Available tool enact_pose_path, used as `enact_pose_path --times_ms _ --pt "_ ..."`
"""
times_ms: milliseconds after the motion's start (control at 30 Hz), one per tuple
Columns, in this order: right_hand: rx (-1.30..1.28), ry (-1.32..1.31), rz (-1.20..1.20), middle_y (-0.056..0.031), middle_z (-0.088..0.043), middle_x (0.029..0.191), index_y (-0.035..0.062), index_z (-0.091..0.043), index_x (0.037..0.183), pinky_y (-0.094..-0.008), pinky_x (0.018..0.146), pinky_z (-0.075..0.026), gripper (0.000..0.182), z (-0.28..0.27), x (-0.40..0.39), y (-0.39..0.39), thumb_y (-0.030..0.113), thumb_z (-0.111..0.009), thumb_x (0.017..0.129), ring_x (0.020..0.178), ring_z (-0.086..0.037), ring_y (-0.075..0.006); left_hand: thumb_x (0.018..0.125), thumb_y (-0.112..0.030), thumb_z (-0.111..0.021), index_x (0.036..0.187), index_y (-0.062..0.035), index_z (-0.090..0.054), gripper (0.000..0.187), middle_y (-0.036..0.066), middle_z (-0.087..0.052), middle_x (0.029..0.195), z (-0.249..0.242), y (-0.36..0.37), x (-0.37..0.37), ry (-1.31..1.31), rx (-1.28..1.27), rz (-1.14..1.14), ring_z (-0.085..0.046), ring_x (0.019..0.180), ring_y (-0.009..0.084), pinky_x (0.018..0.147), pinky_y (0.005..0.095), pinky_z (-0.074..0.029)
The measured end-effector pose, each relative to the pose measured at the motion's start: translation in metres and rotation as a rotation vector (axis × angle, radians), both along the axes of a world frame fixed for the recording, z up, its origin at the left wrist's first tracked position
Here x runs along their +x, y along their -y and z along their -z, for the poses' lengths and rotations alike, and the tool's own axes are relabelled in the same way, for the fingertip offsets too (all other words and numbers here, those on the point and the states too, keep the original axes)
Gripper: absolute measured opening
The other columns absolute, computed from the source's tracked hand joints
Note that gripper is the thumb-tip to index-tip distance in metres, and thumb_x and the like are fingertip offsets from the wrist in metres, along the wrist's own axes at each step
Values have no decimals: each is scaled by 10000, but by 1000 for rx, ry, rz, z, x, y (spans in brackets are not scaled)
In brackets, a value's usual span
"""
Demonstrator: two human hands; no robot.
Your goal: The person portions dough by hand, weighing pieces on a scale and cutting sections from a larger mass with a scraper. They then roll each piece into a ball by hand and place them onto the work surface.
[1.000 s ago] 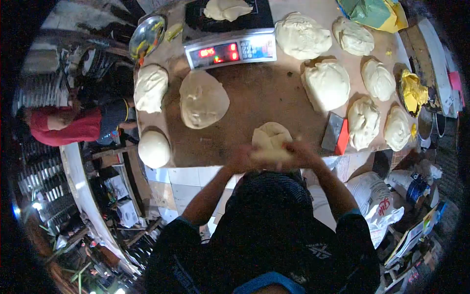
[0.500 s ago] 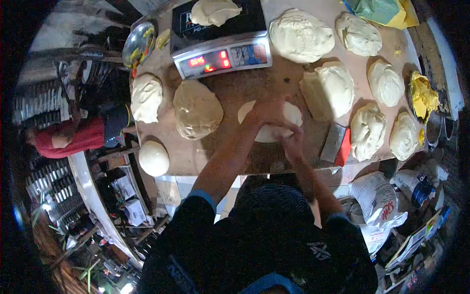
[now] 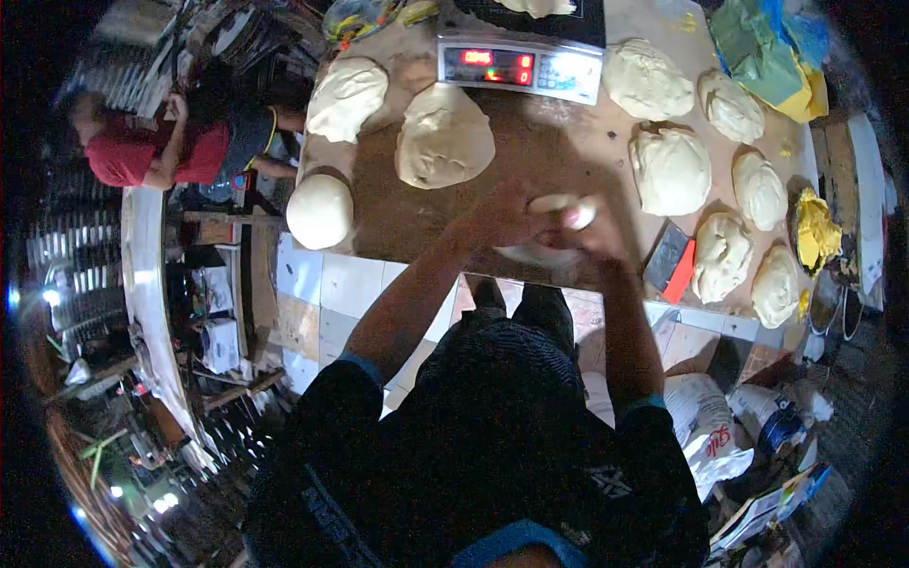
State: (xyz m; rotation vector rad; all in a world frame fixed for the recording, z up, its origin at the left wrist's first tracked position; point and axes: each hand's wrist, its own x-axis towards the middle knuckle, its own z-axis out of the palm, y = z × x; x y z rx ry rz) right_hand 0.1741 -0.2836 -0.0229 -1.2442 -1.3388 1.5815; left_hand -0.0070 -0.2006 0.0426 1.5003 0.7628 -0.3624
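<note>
My left hand and my right hand are closed around a piece of pale dough near the table's front edge. Part of that dough shows above and between the fingers, and part below them; motion blurs the fingers. To the left lies a broad flattened dough lump, with a smooth round dough ball farther left. A dough scraper with a dark blade and red handle rests to the right of my right hand.
A digital scale with lit red digits stands at the back, dough on top. Several dough lumps fill the table's right side, beside yellow fat and a plastic bag. A person in red is at left. Sacks stand below.
Both hands have drawn the dough towards the table's front edge, and it looks folded up between them. The view has shifted, showing more floor; the person at left has changed arm position.
</note>
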Motion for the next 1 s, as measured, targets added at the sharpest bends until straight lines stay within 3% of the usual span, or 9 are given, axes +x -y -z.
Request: enact_pose_path --times_ms 33,167,300,400,500,600,700,800,1000 --pt "110 341 -123 -87 -658 913 -24 -650 979 -298 642 -499 297 -39 9 -15 158 -621 746 785 -617 -146 763 -543 -633 913 -30 -683 537 156 -659 983 -17 7 6 60 220 -102 -643 907 257 796 387 -487" --pt "178 294 -55 -90 -669 834 57 -672 982 -345 697 -507 491 -26 23 0 253 -781 544 760 -636 -199 715 -506 -698 942 -37 -677 521 147 -659 944 32 34 4 426 721 -153 -639 891 282 784 383 -488" --pt "210 578 -317 -145 -652 1040 85 -652 1003 -433 882 -460 558 62 30 59 317 -807 519 970 -615 -330 661 -456 -769 1090 -93 -629 579 132 -629 1052 176 105 10 356 678 10 -589 1019 302 892 414 -444" --pt "-63 383 -604 -138 -606 1153 100 -633 1092 -443 965 -397 617 88 57 51 347 -807 554 1081 -562 -335 656 -454 -781 1115 -126 -616 588 128 -624 1066 145 94 3 372 286 -58 -593 1009 295 904 405 -444" --pt "92 633 -239 -147 -633 1091 89 -601 1119 -436 877 -466 544 66 83 -32 315 -758 649 1023 -595 -334 679 -463 -767 1131 -110 -595 598 127 -629 1041 153 0 33 75 385 -221 -595 996 288 898 408 -450" --pt "161 695 94 -216 -605 1101 98 -631 1079 -447 794 -486 456 78 106 -141 485 -593 841 998 -585 -365 737 -398 -717 1149 -109 -580 521 194 -640 1009 177 -96 74 -190 1106 -464 -621 934 316 827 415 -479" --pt "22 639 -308 -195 -642 1009 79 -673 988 -459 780 -490 490 52 117 -206 507 -448 912 966 -595 -360 675 -486 -745 1165 -94 -562 654 203 -624 1028 139 -137 93 192 585 -373 -607 949 337 823 431 -471" --pt "-59 956 74 -146 -665 918 104 -624 1089 -439 783 -505 599 36 92 -192 576 -652 721 915 -623 -297 551 -511 -815 1211 -92 -542 828 180 -583 1150 136 -102 89 -137 729 -154 -559 1061 312 952 416 -429" --pt "404 491 -554 -146 -653 996 85 -605 1127 -459 869 -456 515 138 56 -138 502 -590 823 986 -601 -302 516 -576 -811 1268 -79 -496 954 180 -554 1206 122 -22 49 -25 584 -369 -534 1102 360 957 462 -398"
